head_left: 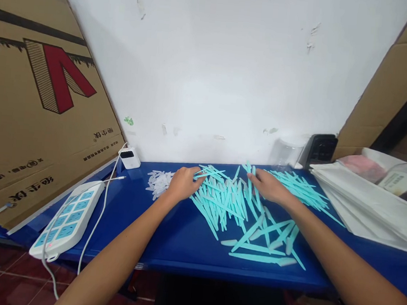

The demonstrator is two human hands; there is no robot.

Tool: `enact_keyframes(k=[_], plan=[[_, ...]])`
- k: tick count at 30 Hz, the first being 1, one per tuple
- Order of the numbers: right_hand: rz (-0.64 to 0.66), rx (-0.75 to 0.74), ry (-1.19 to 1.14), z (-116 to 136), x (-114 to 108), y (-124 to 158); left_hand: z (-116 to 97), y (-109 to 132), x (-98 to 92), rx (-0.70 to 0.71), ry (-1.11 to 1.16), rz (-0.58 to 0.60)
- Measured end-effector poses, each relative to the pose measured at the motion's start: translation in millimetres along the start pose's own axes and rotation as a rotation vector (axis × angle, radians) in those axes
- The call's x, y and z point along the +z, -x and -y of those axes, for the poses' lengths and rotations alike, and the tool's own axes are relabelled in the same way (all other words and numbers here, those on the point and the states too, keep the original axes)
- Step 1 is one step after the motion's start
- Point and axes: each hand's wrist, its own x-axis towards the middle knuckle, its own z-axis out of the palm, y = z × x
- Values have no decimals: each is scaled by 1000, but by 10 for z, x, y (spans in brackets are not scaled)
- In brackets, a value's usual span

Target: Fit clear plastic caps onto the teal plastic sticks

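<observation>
Heaped in the middle of the blue table is a pile of turquoise eyebrow razors (220, 201), slim-handled, many with pale translucent blade covers. At the pile's far left edge, my left hand (185, 181) has its fingers closed around razor handles, partly hidden behind the hand. My right hand (266, 184) pinches a few razors (251, 187) that stand up from the pile's right side. Left of my left hand lies a small heap of translucent plastic covers (158, 183). Loose capped razors (262, 248) are scattered near the front edge, and another pile of razors (302, 189) lies behind my right wrist.
A white power strip (71, 219) with cables and a small white device (130, 158) are on the left, beside a large cardboard box (43, 110). At the right stand a clear container (287, 152), a black object (321, 151), white trays (355, 208) and a bottle (406, 175).
</observation>
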Motion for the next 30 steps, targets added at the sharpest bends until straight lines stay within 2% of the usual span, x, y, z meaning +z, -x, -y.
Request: enact_keyframes(k=[5, 9, 14, 18, 26, 28, 30], plan=[[284, -237, -469, 234, -110, 201, -120, 3, 32, -62, 457, -28], [482, -342, -563, 385, -60, 322, -220, 26, 67, -91, 690, 48], [621, -403, -586, 494, 33, 393, -300, 72, 132, -49, 768, 173], [607, -375, -577, 496, 69, 398, -316, 94, 167, -51, 825, 191], [496, -393, -598, 487, 99, 329, -335, 53, 228, -108, 851, 112], [484, -374, -578, 452, 68, 322, -247, -5, 197, -162, 856, 56], [430, -344, -523, 373, 10, 300, -60, -78, 72, -257, 841, -73]])
